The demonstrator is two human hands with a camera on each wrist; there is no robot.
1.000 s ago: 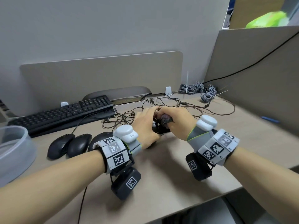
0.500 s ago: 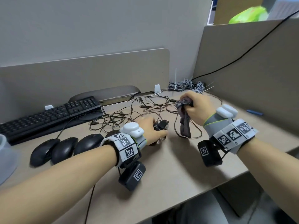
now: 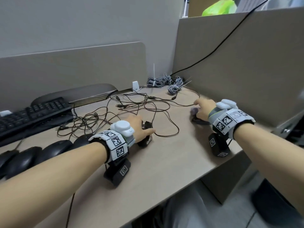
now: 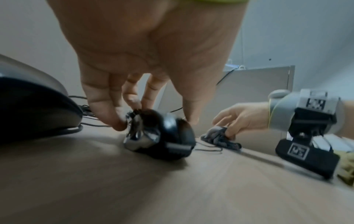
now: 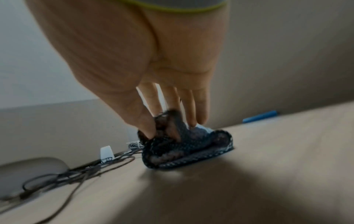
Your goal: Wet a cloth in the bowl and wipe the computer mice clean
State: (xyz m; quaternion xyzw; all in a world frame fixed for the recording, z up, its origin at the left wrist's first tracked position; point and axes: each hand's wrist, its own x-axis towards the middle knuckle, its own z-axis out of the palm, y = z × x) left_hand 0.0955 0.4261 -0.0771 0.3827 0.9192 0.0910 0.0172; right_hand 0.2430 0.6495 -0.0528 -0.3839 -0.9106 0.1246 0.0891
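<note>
My left hand [image 3: 144,129] grips a black and silver mouse [image 3: 146,131] on the desk [image 3: 164,162], near its middle. In the left wrist view the fingers [image 4: 107,109] and thumb pinch that mouse [image 4: 162,136] by its sides. Further right, my right hand [image 3: 199,109] holds a crumpled dark grey cloth [image 3: 193,112] down on the desk. The right wrist view shows thumb and fingers pinching the cloth [image 5: 187,145], whose lower part lies on the desk. Three other black mice [image 3: 54,149] lie in a row at the left. No bowl is in view.
A black keyboard [image 3: 32,116] lies at the back left, and loose thin cables [image 3: 131,109] sprawl behind the held mouse. Coiled grey cables [image 3: 164,81] sit in the back corner. A partition wall [image 3: 238,55] bounds the right side. A blue pen [image 5: 260,116] lies by it.
My right hand lifted the cloth off the mouse, carried it right and lowered it onto the desk. My left hand stayed on the mouse. The view turned right and the bowl left it.
</note>
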